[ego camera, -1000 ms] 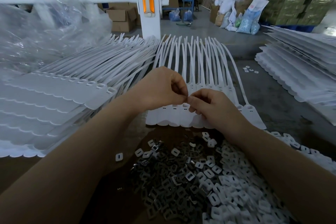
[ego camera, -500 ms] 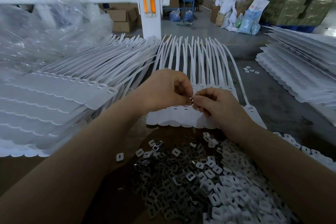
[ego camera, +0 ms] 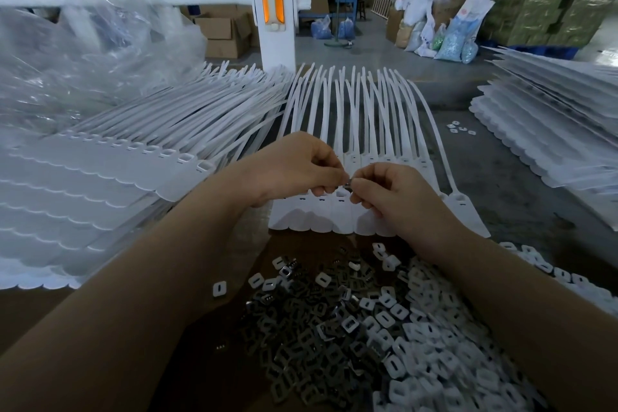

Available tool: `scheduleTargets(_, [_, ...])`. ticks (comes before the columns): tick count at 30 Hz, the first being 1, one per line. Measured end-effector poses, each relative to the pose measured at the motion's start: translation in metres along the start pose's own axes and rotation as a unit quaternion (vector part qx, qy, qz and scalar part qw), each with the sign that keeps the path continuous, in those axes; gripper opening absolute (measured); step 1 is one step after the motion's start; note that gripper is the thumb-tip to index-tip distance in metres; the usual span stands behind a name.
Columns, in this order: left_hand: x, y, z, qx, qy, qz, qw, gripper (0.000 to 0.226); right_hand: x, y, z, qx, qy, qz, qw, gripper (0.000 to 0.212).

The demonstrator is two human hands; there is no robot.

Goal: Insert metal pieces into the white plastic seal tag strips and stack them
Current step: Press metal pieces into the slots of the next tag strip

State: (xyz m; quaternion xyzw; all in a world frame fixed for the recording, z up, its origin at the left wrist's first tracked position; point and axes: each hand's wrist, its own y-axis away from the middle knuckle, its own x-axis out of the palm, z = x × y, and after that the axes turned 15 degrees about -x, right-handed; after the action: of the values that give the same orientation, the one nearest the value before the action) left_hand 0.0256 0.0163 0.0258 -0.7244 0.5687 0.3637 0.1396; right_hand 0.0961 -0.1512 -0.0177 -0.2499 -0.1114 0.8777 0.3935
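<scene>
Small shiny metal piece (ego camera: 347, 181) pinched in both hands' grip, left hand (ego camera: 294, 170), right hand (ego camera: 394, 192), above flat white tag strip (ego camera: 321, 211)

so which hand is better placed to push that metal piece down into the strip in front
Right, probably. The right hand pinches the metal piece together with the left hand, but its fingers sit directly over the strip sockets, while the left hand is beside them.

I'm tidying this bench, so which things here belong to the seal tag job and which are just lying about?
Job:
- metal piece pinched between left hand and right hand
- seal tag strip under the hands
- pile of metal pieces
- white plastic caps
- stacked strips

Lying about:
- clear plastic sheeting
- cardboard boxes
- sacks
</scene>
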Motion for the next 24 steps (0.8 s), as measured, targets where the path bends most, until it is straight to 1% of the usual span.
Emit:
scheduleTargets(2, [-0.001, 0.000, 0.000, -0.002, -0.006, 0.002, 1.000, 0.010, 0.000, 0.000, -0.001, -0.004, 0.003, -0.004, 1.000, 0.010])
scheduleTargets(4, [-0.004, -0.001, 0.003, -0.013, -0.007, -0.014, 1.000, 0.010, 0.001, -0.001, -0.001, -0.004, 0.004, -0.012, 1.000, 0.010])
scheduleTargets(8, [-0.010, -0.006, 0.016, -0.081, -0.027, -0.055, 0.995, 0.011, 0.002, -0.001, -0.005, 0.006, 0.015, -0.015, 1.000, 0.010])
scheduleTargets(12, [-0.011, -0.008, 0.024, -0.132, -0.046, -0.055, 0.989, 0.010, 0.003, -0.001, -0.006, 0.009, 0.020, -0.013, 1.000, 0.011])
scheduleTargets(15, [-0.010, -0.009, 0.023, -0.134, -0.084, -0.053, 0.986, 0.011, 0.003, -0.001, -0.006, 0.010, 0.020, -0.011, 1.000, 0.011])
scheduleTargets(24, [-0.009, -0.012, 0.022, -0.136, -0.141, -0.054, 0.979, 0.009, 0.004, 0.000, -0.007, 0.005, 0.023, -0.011, 1.000, 0.011])
